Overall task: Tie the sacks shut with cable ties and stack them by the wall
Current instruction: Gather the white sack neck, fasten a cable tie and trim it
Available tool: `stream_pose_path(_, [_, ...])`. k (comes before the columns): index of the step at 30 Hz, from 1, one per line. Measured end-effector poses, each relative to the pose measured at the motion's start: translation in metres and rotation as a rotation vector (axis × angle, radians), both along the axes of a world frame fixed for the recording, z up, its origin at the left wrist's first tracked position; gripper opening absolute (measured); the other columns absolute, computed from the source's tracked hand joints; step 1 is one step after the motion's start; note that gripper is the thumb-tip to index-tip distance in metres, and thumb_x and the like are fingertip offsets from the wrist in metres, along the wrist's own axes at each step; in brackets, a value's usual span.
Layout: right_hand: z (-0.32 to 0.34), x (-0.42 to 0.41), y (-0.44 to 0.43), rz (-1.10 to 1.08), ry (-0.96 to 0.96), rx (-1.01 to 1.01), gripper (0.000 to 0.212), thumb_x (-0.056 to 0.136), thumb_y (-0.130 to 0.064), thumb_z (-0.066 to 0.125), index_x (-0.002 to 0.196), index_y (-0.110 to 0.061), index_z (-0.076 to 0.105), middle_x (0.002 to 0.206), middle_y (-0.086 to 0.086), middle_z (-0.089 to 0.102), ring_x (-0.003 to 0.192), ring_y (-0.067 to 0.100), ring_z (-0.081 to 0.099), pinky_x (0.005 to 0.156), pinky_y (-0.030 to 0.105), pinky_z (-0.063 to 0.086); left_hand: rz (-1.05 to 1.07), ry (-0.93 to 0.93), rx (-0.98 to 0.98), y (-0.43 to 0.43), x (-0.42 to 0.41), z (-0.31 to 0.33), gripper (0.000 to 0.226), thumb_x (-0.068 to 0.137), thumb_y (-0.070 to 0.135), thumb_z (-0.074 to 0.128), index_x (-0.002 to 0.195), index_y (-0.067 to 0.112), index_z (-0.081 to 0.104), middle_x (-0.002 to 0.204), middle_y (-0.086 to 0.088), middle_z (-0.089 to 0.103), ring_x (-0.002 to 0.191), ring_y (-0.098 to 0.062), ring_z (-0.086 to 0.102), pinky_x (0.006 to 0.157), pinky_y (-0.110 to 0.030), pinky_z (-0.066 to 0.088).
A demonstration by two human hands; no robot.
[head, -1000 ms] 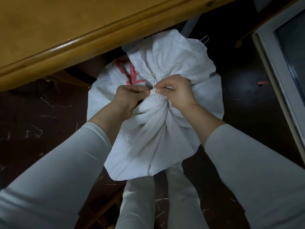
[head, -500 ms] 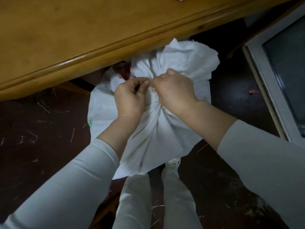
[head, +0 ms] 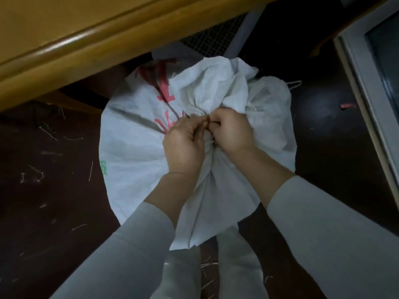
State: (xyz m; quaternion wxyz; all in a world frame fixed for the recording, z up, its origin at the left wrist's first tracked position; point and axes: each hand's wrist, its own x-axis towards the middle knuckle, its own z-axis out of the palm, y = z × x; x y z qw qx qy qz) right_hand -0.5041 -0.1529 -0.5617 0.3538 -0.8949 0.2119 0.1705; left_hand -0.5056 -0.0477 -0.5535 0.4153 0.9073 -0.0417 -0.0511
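A full white woven sack [head: 133,152] with red print stands on the dark floor between my legs and the table. Its mouth is gathered into a neck [head: 208,141], and the loose top fabric [head: 218,87] bunches up beyond it. My left hand [head: 185,145] and my right hand [head: 233,132] meet at the neck with fingers curled. Between their fingertips they pinch a thin dark-red cable tie [head: 208,123], which is mostly hidden by the fingers. Whether the tie runs fully around the neck cannot be seen.
A wooden table edge [head: 90,52] overhangs the sack at top left. A white frame [head: 364,87] runs along the right. A grey leg [head: 244,31] and dark mesh stand behind the sack. A red scrap [head: 347,105] and loose fibres lie on the floor.
My hands stayed together at the sack's neck while the fingers shifted to a fingertip pinch. The sack turned, so its red print now shows on the left.
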Motion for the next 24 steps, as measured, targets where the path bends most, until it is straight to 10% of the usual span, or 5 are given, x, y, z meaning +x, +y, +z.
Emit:
stream_pose_path(11, [-0.012,-0.001,-0.003,-0.133,-0.079,0.222,0.018,0.091,-0.013,0.052,0.099,-0.015,0.067,0.092,0.008,0.070,0.086,0.027,0.065,0.082,0.042,0.052,-0.218,-0.060,0.094,0.013,0.011,-0.020,0.020,0.083,0.016,0.063,0.101,0.011,0.073,0.089,-0.009,0.074,0.082,-0.025,0.068,0.076,-0.029,0.047])
stream_pose_path(18, [-0.008,-0.029,0.021,-0.276,-0.281,0.181,0.016,0.091,-0.003,0.051,0.093,0.001,0.066,0.090,0.013,0.068,0.079,0.012,0.052,0.065,0.014,0.031,-0.285,0.171,-0.160,0.032,0.009,-0.004,0.030,0.076,0.009,0.068,0.107,0.008,0.071,0.101,0.009,0.066,0.094,0.011,0.060,0.091,-0.010,0.047])
stream_pose_path(24, [-0.013,-0.037,0.022,-0.385,-0.343,0.297,0.016,0.091,-0.002,0.052,0.097,0.004,0.067,0.094,0.016,0.067,0.085,0.019,0.059,0.080,0.026,0.045,-0.400,0.145,-0.158,0.032,0.019,-0.006,0.022,0.076,0.004,0.070,0.098,0.006,0.074,0.098,-0.001,0.071,0.092,-0.008,0.065,0.090,-0.022,0.051])
